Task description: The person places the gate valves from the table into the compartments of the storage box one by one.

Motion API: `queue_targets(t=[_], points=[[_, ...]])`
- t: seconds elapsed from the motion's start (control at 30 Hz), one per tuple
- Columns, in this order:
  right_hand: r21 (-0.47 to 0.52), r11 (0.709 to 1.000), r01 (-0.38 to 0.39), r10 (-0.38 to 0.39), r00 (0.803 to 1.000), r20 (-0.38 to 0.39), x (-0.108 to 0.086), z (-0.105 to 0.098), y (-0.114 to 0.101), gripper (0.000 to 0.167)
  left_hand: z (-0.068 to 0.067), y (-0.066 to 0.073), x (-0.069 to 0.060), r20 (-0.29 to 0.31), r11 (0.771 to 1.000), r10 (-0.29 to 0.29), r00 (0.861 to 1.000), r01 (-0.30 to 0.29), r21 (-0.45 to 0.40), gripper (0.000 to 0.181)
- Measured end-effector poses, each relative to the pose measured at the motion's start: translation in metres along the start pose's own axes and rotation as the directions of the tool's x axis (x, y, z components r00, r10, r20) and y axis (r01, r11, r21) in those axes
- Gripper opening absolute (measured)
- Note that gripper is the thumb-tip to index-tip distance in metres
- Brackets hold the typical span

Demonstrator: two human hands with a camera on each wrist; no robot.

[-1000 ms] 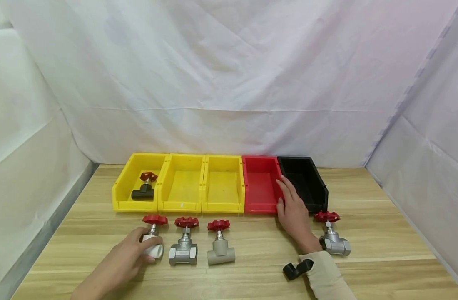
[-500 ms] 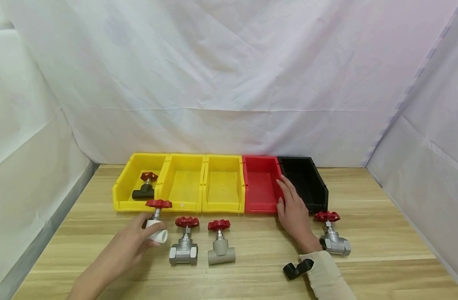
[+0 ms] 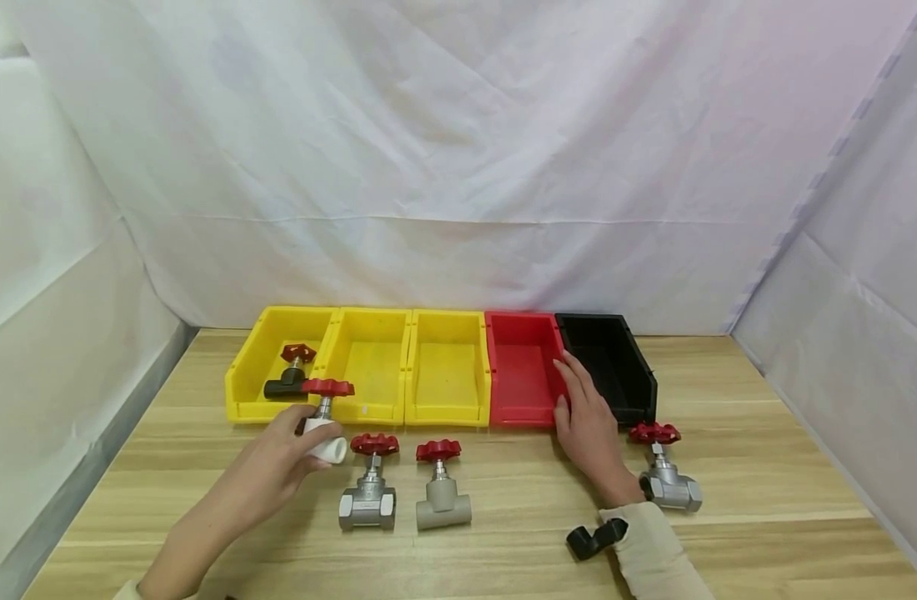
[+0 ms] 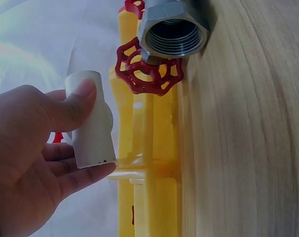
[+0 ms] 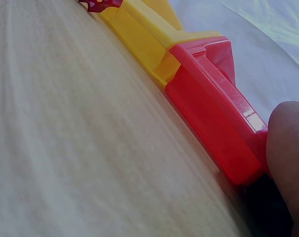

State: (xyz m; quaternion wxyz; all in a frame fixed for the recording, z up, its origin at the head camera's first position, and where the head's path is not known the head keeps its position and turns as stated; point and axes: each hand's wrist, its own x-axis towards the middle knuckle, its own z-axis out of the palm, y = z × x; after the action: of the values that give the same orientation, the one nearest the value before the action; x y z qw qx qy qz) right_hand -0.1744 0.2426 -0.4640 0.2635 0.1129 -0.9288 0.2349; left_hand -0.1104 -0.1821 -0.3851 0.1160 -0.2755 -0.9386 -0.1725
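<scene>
Lower left of frame: left hand (image 3: 282, 457) curled round white valve (image 4: 93, 131); its wheel (image 3: 331, 387) hides one end of black valve (image 3: 283, 388) in leftmost bin (image 3: 267, 411). Right of centre: right hand (image 3: 588, 427), fingers relaxed, touches red bin (image 3: 524, 413).

No text, label, brand, number or sign legible on valves (image 3: 330, 447) or bins (image 3: 522, 417).

The left hand (image 3: 282, 457) obscures part of the white valve (image 3: 329, 448); in the left wrist view, most of its handwheel (image 4: 57, 138) appears concealed. The right hand (image 3: 588, 423) covers the front left corner of the black bin (image 3: 612, 367). The tabletop (image 3: 518, 567) is cropped at its near edge.
</scene>
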Motion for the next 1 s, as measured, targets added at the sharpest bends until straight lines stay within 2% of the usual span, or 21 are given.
queue_targets(t=[0.33,0.6,1.0], points=[[0.000,1.000,0.005,-0.005,1.000,-0.008,0.000,0.000,0.000,0.063,0.007,-0.006,0.013,-0.032,0.999,0.049,0.998,-0.049,0.002,0.037],[0.007,1.000,0.013,-0.013,1.000,-0.012,-0.001,0.003,0.003,0.061,0.013,-0.010,0.022,-0.028,0.999,0.040,0.999,-0.040,-0.020,0.037],[0.001,1.000,0.024,-0.024,0.999,-0.032,-0.001,0.003,0.003,0.062,0.017,-0.015,0.032,-0.064,0.997,0.069,0.996,-0.070,-0.027,0.040]])
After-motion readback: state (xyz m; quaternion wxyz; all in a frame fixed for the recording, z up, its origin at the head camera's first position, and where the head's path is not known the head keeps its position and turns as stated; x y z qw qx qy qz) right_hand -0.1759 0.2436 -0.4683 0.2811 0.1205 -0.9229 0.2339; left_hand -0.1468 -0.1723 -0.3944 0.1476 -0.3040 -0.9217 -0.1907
